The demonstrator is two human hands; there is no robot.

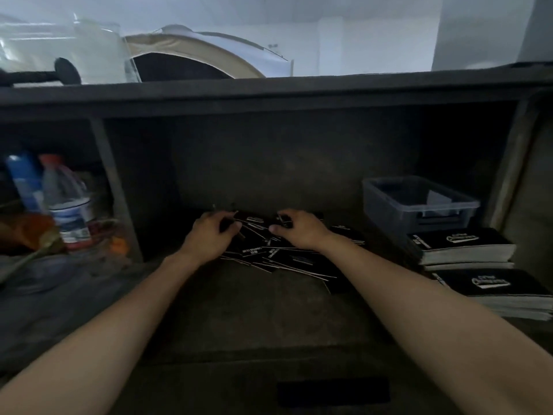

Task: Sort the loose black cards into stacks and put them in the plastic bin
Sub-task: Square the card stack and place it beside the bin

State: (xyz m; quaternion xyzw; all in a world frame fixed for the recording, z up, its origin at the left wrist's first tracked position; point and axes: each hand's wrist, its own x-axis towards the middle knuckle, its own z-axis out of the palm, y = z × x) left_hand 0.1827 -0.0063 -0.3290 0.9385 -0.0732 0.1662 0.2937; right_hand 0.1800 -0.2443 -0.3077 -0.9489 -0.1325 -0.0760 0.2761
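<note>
My left hand (209, 232) and right hand (299, 230): fingertips buried in the loose black cards (284, 259); whether I pinch any or only touch them, not legible. Cards under my palms: hidden. White print on the cards: too small to read. plastic bin (419, 202): pale shape behind its cloudy wall, unidentified. lower card stack (490, 289): cut by the right edge. bottle (67, 202) and blue container (24, 181), left compartment: blurred, labels unreadable. orange object (27, 229): blurred, cut by the left edge. dark rectangle (333, 390), near the bottom edge: unclear.
</note>
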